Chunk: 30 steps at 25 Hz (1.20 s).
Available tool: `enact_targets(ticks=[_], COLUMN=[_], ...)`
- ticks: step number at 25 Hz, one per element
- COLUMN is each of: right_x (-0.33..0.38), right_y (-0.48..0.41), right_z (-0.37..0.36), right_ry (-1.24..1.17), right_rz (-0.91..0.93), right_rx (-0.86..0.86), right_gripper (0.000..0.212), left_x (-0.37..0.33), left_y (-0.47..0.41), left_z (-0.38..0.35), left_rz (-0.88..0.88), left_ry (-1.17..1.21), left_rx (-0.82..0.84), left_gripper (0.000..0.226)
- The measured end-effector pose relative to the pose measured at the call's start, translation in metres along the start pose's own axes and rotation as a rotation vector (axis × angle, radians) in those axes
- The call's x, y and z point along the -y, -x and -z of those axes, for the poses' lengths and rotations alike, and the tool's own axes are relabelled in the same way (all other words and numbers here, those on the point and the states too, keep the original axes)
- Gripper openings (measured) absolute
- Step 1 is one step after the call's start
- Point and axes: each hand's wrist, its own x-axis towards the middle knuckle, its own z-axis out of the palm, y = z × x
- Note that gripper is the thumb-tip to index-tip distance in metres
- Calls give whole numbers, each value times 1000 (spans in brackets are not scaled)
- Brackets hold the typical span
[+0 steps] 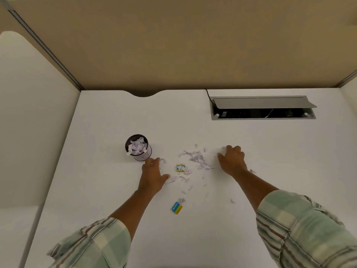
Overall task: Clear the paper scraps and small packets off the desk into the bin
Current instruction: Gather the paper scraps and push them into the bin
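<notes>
**Desk clearance, items as they lie, placed from the bin (pixel 138 147)**

1. Bin: dark mesh cup, upright on the white desk (pixel 251 200), with crumpled paper reaching its rim.
2. Paper scraps (pixel 197 158): a loose scatter right of the bin, thickest in a band running away from it, with thinner crumbs trailing toward you.
3. Square packet (pixel 181 168): yellow and white, lying flat right of the bin and slightly nearer you. It has no clear long axis.
4. Blue-and-yellow packet (pixel 177 207): lying flat, well nearer you than the bin. Its long axis runs near to far and leans a little right, with the yellow strip on the side away from the bin.
5. Your left hand (pixel 152 172): palm down just beside the bin's base, fingers bent, thumb spread against some scraps. You cannot tell whether it grips any.
6. Your right hand (pixel 232 160): palm down beyond the scatter from the bin, fingers curled at a scrap. Its grasp cannot be told either.
</notes>
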Motion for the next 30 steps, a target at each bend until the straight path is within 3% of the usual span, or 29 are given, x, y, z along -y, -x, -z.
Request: enact_targets(ticks=[8, 14, 17, 21, 27, 30], right_x=[78, 95, 79, 53, 44, 53], right_y=[9, 16, 19, 31, 72, 78], right_z=[-36, -49, -48, -52, -77, -81], right_ry=[198, 430, 400, 378, 292, 234], right_rz=[354, 555, 566, 526, 458, 419], right_rx=[47, 45, 27, 7, 99, 98], right_gripper=[59, 38, 36, 34, 58, 54], left_x=[-13, -15, -16, -22, -34, -41], left_y=[-2, -1, 1, 10, 28, 28], left_z=[-16, -25, -27, -33, -45, -47], left_rz=[-94, -101, -97, -71, 6, 36], left_ry=[-242, -206, -114, -63, -40, -20], left_rx=[74, 94, 93, 90, 10, -23], left_gripper=[95, 71, 58, 63, 63, 53])
